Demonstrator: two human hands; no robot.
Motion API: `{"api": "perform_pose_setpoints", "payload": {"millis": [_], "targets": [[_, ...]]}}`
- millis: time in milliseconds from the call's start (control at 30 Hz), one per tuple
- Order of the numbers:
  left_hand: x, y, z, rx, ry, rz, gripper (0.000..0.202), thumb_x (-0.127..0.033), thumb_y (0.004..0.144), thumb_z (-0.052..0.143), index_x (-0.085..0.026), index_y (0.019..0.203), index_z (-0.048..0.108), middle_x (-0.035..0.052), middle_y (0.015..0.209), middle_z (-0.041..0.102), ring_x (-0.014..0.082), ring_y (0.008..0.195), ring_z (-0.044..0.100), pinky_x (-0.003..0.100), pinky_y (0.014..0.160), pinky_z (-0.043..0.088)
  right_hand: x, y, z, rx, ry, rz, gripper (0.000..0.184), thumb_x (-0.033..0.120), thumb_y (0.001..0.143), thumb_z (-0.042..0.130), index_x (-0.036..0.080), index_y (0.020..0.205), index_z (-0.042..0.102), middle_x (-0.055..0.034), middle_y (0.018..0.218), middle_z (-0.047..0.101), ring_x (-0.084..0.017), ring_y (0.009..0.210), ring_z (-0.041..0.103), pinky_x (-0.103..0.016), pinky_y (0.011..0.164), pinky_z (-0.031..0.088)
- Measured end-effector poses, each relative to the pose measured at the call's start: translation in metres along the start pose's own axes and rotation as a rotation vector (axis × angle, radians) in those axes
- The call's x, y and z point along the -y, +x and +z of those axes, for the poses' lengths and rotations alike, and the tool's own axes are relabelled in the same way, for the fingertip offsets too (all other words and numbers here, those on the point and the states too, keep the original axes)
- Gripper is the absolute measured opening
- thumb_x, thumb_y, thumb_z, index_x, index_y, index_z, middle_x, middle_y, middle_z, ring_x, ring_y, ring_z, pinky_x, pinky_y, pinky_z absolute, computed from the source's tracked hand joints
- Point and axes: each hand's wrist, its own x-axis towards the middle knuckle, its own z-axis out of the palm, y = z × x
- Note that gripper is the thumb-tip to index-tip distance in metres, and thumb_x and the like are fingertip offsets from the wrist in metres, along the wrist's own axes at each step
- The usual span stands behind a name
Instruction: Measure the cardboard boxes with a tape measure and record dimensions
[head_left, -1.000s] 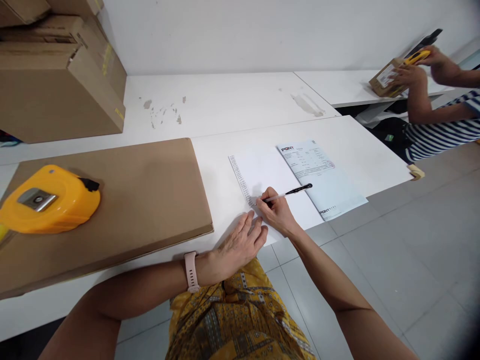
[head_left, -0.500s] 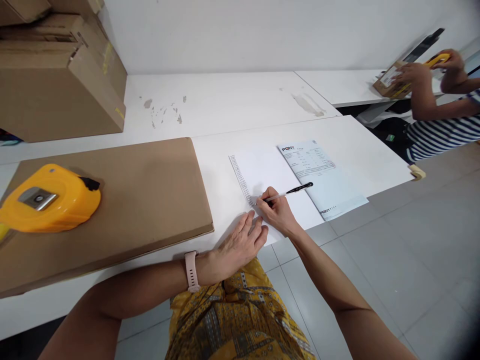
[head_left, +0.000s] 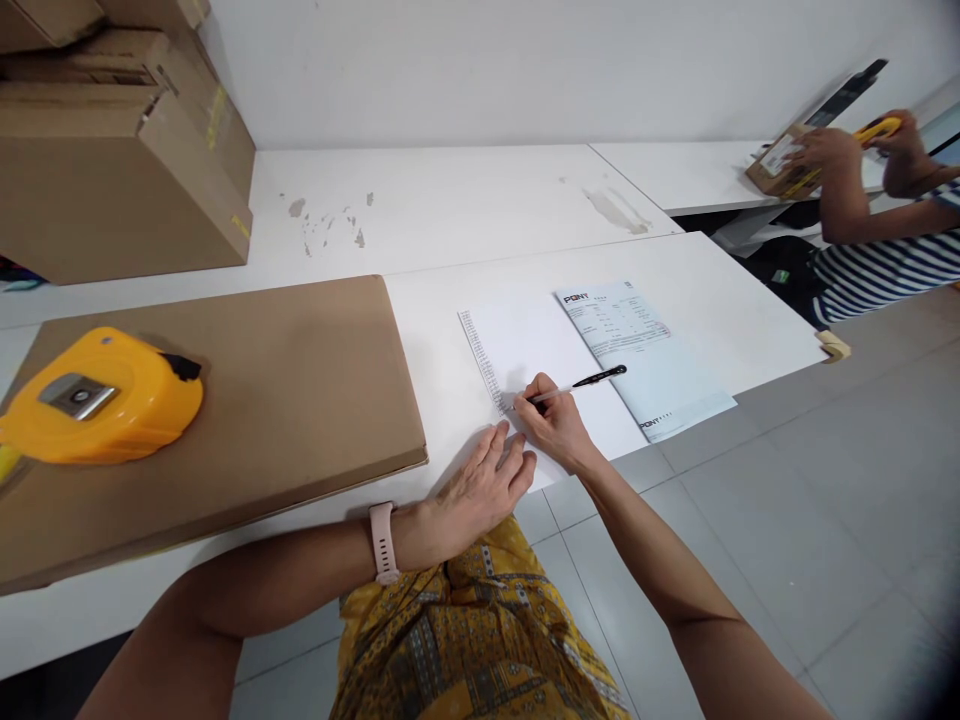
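Right now your white page (head_left: 536, 345) lies on the near part of the table (head_left: 637, 262), in front of you, with a strip of small dark marks (head_left: 481, 355) down its left edge; whether that is handwriting or a coil binding is too small to tell. Apart from that strip, the part of the page you can see looks blank, so little or no writing shows as done, and how much is left cannot be judged from this view, since your hands cover the lower area. Your pen (head_left: 598, 377) slants with its tip down near the lower end of the strip, apparently at the paper. Your right hand (head_left: 553, 425) has a narrow, closed pinch around it, thumb and fingers gathered close to the tip, while the dark upper end sticks out to the right. Your left hand (head_left: 487, 480) holds nothing: it lies palm down, fingers loosely spread, at the page's lower left corner, just beside the right. A printed form (head_left: 660, 360) overlaps the page's right side. Farther left, a flat cardboard box (head_left: 315, 375) bears a yellow tape measure (head_left: 112, 395), and more cartons (head_left: 90, 185) stand behind it. Well apart at the upper right, a co-worker's hand (head_left: 829, 152) rests on a small parcel (head_left: 772, 165), with a yellow tool (head_left: 877, 129) in the other hand.
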Motion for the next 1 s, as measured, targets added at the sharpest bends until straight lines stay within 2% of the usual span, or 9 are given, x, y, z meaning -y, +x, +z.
{"api": "perform_pose_setpoints", "payload": {"millis": [1000], "targets": [[-0.0006, 0.0007, 0.0021, -0.013, 0.002, -0.013, 0.043, -0.018, 0.101, 0.045, -0.005, 0.141, 0.053, 0.0228, 0.145, 0.057, 0.0384, 0.136, 0.053, 0.052, 0.116, 0.037, -0.0036, -0.0009, 0.0021, -0.042, 0.006, 0.009, 0.023, 0.031, 0.089, 0.057, 0.024, 0.072, 0.043, 0.0078, 0.057, 0.036, -0.011, 0.052, 0.034, -0.026, 0.050, 0.029]]}}
